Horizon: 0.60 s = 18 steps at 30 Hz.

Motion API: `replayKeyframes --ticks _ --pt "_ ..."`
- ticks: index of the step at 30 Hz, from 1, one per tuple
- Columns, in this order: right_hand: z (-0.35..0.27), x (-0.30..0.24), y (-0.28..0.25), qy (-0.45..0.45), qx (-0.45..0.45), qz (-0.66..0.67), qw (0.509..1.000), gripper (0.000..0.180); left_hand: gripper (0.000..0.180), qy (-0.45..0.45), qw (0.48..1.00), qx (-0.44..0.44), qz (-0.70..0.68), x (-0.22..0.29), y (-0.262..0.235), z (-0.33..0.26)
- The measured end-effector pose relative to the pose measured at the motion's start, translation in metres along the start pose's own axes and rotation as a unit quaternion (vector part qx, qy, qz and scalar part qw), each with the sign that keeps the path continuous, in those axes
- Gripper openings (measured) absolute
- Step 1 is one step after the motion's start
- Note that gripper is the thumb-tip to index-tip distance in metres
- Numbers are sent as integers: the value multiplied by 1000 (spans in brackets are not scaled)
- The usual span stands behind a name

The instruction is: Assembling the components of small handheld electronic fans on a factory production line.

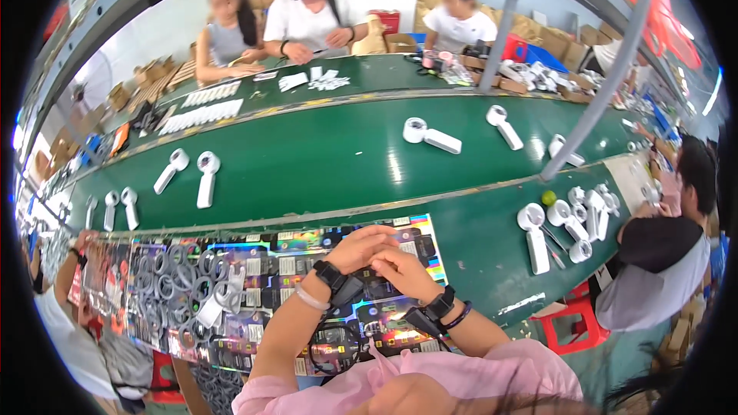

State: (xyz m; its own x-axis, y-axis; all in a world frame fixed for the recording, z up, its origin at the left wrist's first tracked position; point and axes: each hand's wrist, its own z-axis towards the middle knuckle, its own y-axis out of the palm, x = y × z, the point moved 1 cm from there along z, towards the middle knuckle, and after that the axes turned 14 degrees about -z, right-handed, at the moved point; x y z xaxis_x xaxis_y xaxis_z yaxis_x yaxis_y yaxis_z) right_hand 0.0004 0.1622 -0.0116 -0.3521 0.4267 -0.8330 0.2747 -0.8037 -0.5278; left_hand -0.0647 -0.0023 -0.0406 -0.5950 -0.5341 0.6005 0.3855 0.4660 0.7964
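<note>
My left hand (363,249) and my right hand (406,273) meet above a shiny, colourful printed sheet (419,242) that covers the near table. The fingers of my left hand stretch out flat toward the right, their tips over the fingers of my right hand. My right hand reaches left with loosely extended fingers. Nothing shows in either hand, though the underside of both palms is hidden. Black devices are strapped to both wrists. To the left of my hands, many grey rings (165,284) lie heaped on the sheet, with a white piece (209,311) among them.
White handheld fans (206,180) lie spaced along a green conveyor belt (307,161). More fans (536,242) stand grouped at right, beside a thin tool (554,253) and a green ball (548,197). A metal post (600,92) slants down at right. Several people sit around; a red stool (573,325) stands at right.
</note>
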Motion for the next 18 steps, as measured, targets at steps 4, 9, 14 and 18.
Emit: replayKeyframes --ticks 4,9,14,18 --pt "-8 -26 -10 38 1 66 997 26 35 -3 999 -1 -36 -1 -11 0" --pt "40 -15 -72 -76 45 -166 982 44 32 6 997 -3 -78 6 -2 -10" --pt "138 109 -151 33 143 -440 886 69 32 -3 996 -35 -80 0 -9 1" --pt "196 167 -166 117 186 -528 820 77 30 12 994 -13 -110 -3 -16 -5"
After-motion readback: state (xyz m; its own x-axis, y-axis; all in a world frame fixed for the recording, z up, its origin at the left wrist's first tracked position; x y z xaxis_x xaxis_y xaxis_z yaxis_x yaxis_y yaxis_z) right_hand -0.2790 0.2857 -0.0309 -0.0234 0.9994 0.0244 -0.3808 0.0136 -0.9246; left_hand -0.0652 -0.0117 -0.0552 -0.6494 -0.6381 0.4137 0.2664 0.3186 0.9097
